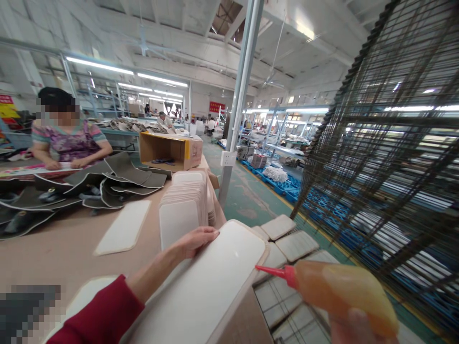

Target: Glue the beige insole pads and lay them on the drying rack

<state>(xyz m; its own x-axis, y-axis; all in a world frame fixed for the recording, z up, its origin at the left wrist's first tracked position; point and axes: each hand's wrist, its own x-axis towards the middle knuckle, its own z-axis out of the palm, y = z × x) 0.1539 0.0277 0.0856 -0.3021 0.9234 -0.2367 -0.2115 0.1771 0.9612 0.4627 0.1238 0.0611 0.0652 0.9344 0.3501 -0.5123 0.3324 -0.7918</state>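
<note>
My left hand (195, 240) grips the far left edge of a white rounded panel (211, 286), fingers curled over its rim, holding it tilted above the table. My right hand (353, 327) shows only in part at the bottom right, wrapped round an orange squeeze bottle (344, 294). The bottle's red nozzle (274, 272) points left and touches or hovers at the panel's right edge. A stack of like white panels (186, 203) stands just beyond my left hand.
One white panel (124, 227) lies flat on the brown table (64, 248). Dark leather pieces (107, 179) are heaped before a seated person (68, 136). An open cardboard box (170, 150) sits behind. More panels (294, 243) lie on a low rack; a wire rack (394, 157) stands at right.
</note>
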